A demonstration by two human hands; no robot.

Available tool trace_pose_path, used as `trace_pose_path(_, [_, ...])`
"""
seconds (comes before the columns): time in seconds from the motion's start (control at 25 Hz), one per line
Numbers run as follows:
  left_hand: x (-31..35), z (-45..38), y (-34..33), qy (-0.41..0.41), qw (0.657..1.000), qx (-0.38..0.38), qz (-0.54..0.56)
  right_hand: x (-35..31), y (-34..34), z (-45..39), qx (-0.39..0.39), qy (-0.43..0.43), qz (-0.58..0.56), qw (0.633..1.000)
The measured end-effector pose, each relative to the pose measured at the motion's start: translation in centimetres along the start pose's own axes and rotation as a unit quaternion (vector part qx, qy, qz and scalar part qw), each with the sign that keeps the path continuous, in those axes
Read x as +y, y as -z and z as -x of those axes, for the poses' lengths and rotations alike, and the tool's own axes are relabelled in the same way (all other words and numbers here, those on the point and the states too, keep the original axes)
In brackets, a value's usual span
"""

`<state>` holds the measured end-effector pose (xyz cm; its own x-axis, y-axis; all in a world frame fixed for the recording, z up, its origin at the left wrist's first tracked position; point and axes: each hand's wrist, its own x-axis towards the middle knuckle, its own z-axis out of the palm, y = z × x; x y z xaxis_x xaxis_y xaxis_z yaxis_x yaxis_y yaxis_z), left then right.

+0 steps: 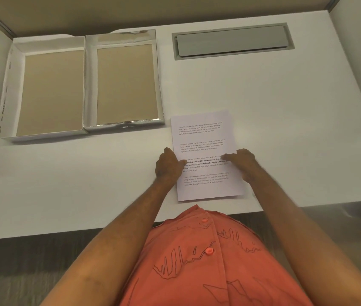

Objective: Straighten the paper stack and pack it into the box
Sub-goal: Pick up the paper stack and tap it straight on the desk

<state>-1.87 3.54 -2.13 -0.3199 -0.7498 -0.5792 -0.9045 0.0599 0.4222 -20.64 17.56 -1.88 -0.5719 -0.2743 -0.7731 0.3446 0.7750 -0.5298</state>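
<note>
Paper stack (206, 155) lies flat on white desk (263, 96), printed side up, top sheets slightly fanned at the far end. Left hand (168, 166) rests on the stack's left edge, fingers curled onto the sheet; right hand (242, 163) presses the right edge, fingertips on the print. Up and left of the hands: two open box halves side by side, touching. The nearer half (91, 85) sits just beyond the stack's far left corner, the other half (17, 85) further left. Metal hatch (232, 40) far beyond.

A grey cable hatch (232, 40) sits in the white desk (285, 107).
</note>
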Motion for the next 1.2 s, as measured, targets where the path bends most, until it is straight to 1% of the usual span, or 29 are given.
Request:
trace_pose_path(0.12, [0.0, 0.0, -0.1, 0.0, 1.0, 0.003, -0.005, -0.4, -0.1, 0.1, -0.002, 0.011, -0.023, 1.0])
trace_pose_path(0.32, [0.1, 0.0, -0.1, 0.002, 1.0, 0.007, -0.008, -1.4, 0.1, 0.4, -0.04, -0.034, -0.089, 0.995])
trace_pose_path(0.44, [0.2, 0.1, -0.1, 0.004, 1.0, 0.009, -0.009, -1.9, -0.2, 0.5, -0.059, -0.036, -0.092, 0.993])
trace_pose_path(0.52, [0.2, 0.1, -0.1, 0.006, 1.0, 0.01, -0.009, -2.0, -0.7, 0.6, -0.062, -0.032, -0.074, 0.995])
trace_pose_path(0.6, [0.2, 0.1, -0.1, 0.008, 1.0, 0.01, -0.008, -2.0, -1.2, 0.7, -0.022, -0.02, 0.014, 0.999])
trace_pose_path(0.68, [0.2, 0.1, -0.2, 0.008, 1.0, 0.011, -0.01, -1.7, -1.7, 0.9, 0.043, -0.004, 0.126, 0.991])
trace_pose_path(0.72, [0.2, 0.1, -0.2, 0.007, 1.0, 0.012, -0.01, -1.6, -1.9, 1.0, 0.064, 0.004, 0.154, 0.986])
trace_pose_path(0.8, [0.2, 0.1, -0.2, 0.005, 1.0, 0.013, -0.011, -1.3, -2.1, 0.8, 0.075, 0.02, 0.142, 0.987])
trace_pose_path(0.92, [0.3, 0.1, -0.3, 0.003, 1.0, 0.012, -0.011, -1.4, -1.7, 0.7, 0.06, 0.015, 0.077, 0.995])
trace_pose_path(1.0, [0.3, 0.2, -0.3, 0.003, 1.0, 0.014, -0.012, -1.6, -1.6, 0.8, 0.06, 0.017, 0.095, 0.994])
trace_pose_path(1.12, [0.3, 0.2, -0.3, 0.002, 1.0, 0.015, -0.016, -1.5, -2.1, 1.1, 0.079, 0.045, 0.135, 0.987])
trace_pose_path(1.2, [0.3, 0.2, -0.3, 0.003, 1.0, 0.016, -0.02, -1.4, -2.1, 1.2, 0.073, 0.053, 0.119, 0.989])
